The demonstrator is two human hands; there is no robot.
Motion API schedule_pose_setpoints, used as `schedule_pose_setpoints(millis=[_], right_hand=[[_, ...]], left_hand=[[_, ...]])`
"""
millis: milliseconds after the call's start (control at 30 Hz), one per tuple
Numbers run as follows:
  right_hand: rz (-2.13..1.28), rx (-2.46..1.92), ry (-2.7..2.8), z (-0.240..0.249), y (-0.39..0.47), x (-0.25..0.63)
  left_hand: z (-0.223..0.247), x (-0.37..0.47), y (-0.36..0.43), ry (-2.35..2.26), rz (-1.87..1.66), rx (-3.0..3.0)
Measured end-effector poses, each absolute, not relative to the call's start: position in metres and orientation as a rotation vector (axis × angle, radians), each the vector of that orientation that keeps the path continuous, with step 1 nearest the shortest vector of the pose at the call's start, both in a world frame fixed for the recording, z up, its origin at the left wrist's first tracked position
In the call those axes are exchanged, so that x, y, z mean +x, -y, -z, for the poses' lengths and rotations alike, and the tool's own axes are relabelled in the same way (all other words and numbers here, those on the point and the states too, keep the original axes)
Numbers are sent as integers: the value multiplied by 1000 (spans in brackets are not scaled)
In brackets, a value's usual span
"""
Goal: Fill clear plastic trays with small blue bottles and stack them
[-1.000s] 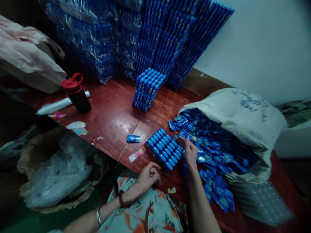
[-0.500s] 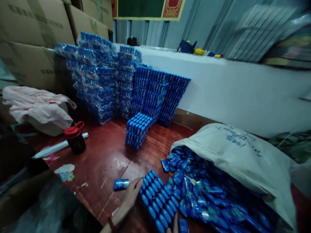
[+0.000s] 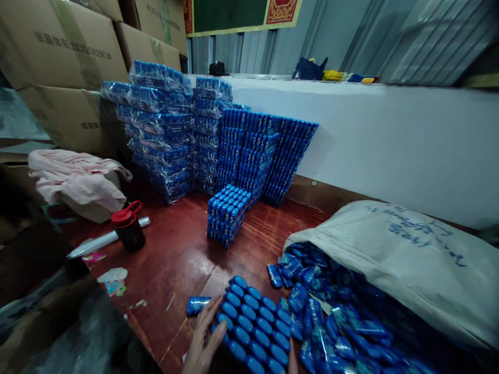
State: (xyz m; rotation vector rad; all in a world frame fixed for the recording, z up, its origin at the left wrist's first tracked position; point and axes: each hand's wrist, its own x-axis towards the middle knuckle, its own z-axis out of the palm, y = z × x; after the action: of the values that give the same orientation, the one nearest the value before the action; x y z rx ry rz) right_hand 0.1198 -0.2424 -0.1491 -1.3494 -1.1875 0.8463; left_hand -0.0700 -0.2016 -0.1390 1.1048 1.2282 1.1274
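Note:
A block of small blue oval-ended containers (image 3: 255,324), packed in tight rows, is between my two hands at the bottom of the head view. My left hand (image 3: 205,337) grips its left side, thumb near the top edge and fingers along the side. Only a finger or so of my right hand (image 3: 292,358) shows, pressed against the block's right side; the rest is out of view. Just beyond my left fingers lies a single blue container (image 3: 198,305) on its side. Loose blue containers (image 3: 331,317) spill from a white sack (image 3: 413,244) to the right.
A smaller stacked block (image 3: 228,213) of containers stands mid-table. Behind it rise loose stacks (image 3: 249,150) and plastic-wrapped stacks (image 3: 159,130) against the white wall (image 3: 374,145). On the left are a red-lidded bottle (image 3: 128,228), a pink cloth (image 3: 78,174) and cardboard boxes (image 3: 66,57).
The block in my hands has tilted, so its tops face me more fully. My left hand has shifted down along its left side, thumb now showing. The camera view has moved slightly.

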Motion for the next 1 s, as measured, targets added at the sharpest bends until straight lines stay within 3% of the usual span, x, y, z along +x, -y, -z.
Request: schedule_pose_setpoints(millis=[200,333,500,700,1000], right_hand=[[-765,-1208,920,77,176,120],[-640,-996,1012,8,79,128],[-740,-867,1048,-44,-33,126],[-948,-877,1144,-53,-104,111],[-1103,-960,1136,-22,-160,108]], left_hand=[[66,-66,164,-986,-1329,1120],[21,-55,129,-657,-1426,1062],[-15,-39,86,-478,-1549,1081],[-21,-38,53,-551,-1573,1068],[7,-19,33,-759,-1504,1117]])
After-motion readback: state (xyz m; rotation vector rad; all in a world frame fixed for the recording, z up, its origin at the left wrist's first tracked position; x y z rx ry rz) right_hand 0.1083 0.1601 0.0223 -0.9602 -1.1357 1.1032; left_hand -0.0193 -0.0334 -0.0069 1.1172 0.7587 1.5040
